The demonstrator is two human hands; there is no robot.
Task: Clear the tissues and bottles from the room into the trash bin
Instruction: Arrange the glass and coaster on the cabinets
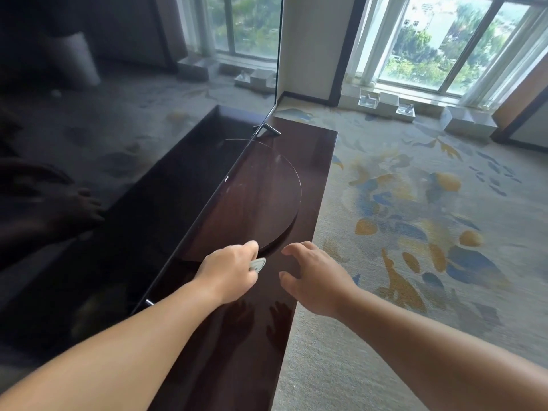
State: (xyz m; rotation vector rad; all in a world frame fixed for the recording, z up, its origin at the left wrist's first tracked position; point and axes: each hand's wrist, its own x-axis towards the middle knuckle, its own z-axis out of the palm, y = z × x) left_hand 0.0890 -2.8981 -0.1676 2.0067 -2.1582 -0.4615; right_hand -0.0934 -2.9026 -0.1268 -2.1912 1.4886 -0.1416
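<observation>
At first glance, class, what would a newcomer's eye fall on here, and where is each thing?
Two bare arms reach in from below: the left hand holds a small whitish object over the glossy dark cabinet, the right hand hovers open beside it. A black television screen fills the left, mirroring the room; a blue-and-gold carpet spreads right.

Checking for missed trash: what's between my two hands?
Head view: only bare console top between the left hand and right hand; the left hand pinches a small pale item.

Both arms outstretched — left hand (228,271) curled round a small pale object (257,264), right hand (314,277) splayed.
</observation>
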